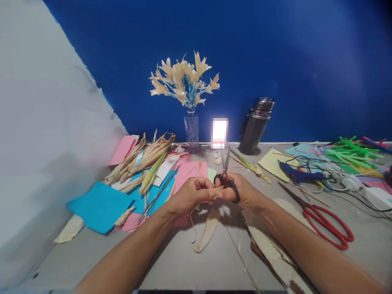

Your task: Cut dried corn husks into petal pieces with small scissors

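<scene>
Close together at the middle of the table, my two hands meet over a small pale piece of dried husk [218, 191]. My left hand [194, 191] pinches it between thumb and fingers. Black-handled scissors [226, 161] are in my right hand [245, 192], blades pointing up and away from me. My right thumb and fingertips also touch the husk piece. A curved pale husk strip [208, 232] shows just below the hands; whether it joins the held piece I cannot tell. Beyond them, husk-coloured flowers [183, 77] on blue stems stand in a clear bottle [192, 132].
Dried husk bundle [153, 153], blue paper [101, 208] and thin wires [159, 194] lie left. Rightward are red-handled scissors [329, 224], a blue glue gun [301, 173] with cords and green pipe cleaners [349, 151]. A dark flask [255, 128] stands behind. A long husk [269, 249] lies beneath my right forearm.
</scene>
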A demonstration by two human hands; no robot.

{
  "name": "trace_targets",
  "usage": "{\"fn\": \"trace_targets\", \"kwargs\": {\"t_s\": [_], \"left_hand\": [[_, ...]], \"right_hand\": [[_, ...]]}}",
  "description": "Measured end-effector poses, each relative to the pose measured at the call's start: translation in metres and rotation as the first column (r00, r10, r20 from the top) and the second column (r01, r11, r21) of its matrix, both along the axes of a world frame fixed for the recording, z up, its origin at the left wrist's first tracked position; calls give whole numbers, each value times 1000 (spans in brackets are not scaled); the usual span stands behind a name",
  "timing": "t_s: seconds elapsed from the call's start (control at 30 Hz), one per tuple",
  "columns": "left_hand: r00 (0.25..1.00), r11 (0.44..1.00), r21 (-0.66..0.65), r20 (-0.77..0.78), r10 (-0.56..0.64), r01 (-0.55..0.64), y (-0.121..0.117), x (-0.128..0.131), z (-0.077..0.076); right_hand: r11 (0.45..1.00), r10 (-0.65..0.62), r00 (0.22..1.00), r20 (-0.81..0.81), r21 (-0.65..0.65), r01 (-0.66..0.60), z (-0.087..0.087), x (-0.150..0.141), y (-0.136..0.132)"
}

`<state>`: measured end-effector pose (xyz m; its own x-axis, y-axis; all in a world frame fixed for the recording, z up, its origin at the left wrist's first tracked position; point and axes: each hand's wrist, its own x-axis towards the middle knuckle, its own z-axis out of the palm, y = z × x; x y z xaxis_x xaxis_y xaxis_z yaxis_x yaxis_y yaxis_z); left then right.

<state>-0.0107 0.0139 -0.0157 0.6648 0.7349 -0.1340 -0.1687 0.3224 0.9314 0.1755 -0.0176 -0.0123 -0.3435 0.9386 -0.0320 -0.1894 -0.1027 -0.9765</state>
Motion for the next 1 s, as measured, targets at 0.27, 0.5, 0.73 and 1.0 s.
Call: {"fn": "trace_targets", "kwargs": {"t_s": [0.27, 0.5, 0.73, 1.0], "left_hand": [[996, 994, -111, 81, 25, -16, 2, -2, -1], [1000, 1000, 22, 17, 5, -5, -1, 2, -5], [996, 998, -37, 66, -57, 59, 1, 0, -9], [999, 997, 50, -13, -53, 54, -2, 0, -7]], "right_hand": [[996, -62, 998, 25, 59, 60, 8, 11, 2], [998, -57, 991, -118, -40, 53, 7, -9, -5], [999, 39, 976, -212, -18, -44, 4, 5, 2], [997, -61, 989, -133, -50, 55, 0, -5, -2]]}}
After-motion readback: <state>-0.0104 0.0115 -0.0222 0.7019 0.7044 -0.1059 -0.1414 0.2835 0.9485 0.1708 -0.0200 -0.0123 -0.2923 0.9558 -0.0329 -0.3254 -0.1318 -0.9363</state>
